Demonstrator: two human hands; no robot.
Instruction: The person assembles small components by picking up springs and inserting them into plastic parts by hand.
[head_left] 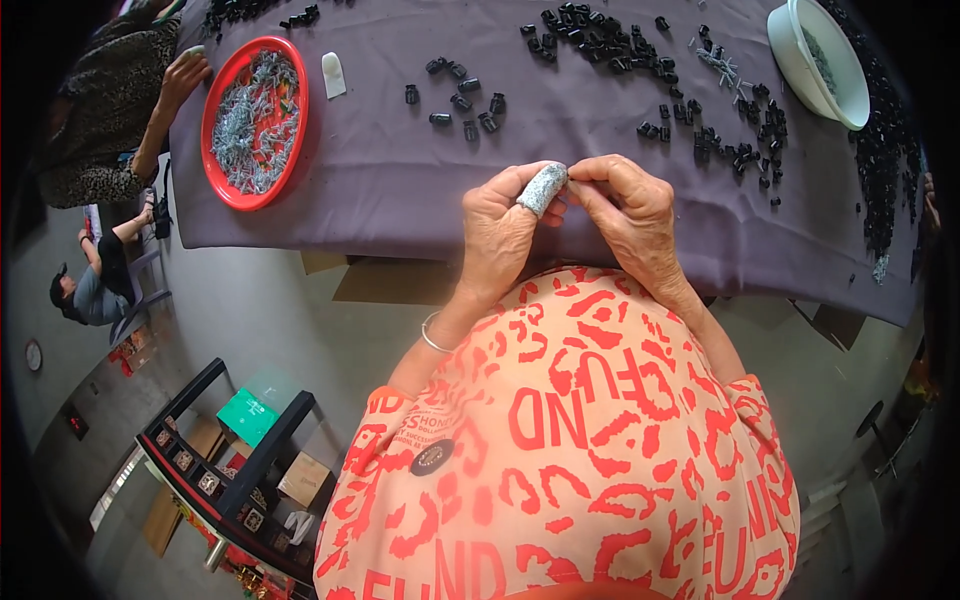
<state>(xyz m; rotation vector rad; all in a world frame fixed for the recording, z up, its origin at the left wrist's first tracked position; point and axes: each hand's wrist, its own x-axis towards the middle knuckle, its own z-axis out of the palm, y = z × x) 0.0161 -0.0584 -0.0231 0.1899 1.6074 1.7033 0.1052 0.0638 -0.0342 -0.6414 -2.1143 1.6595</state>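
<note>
My left hand and my right hand meet just over the near edge of the cloth-covered table. A grey speckled finger sleeve covers one digit of my left hand. Both hands are closed, fingertips pinched together at the same spot; whatever sits between them is too small and hidden to name. Beyond them, several small black cylindrical parts lie scattered on the cloth. To the left, a red oval tray holds a heap of small grey pin-like pieces.
Dark grey cloth drapes the table. Larger piles of black parts spread across the far right side. A pale bowl stands at the right, near loose grey pins. A white finger-shaped piece lies by the tray. Another person's hand is at left.
</note>
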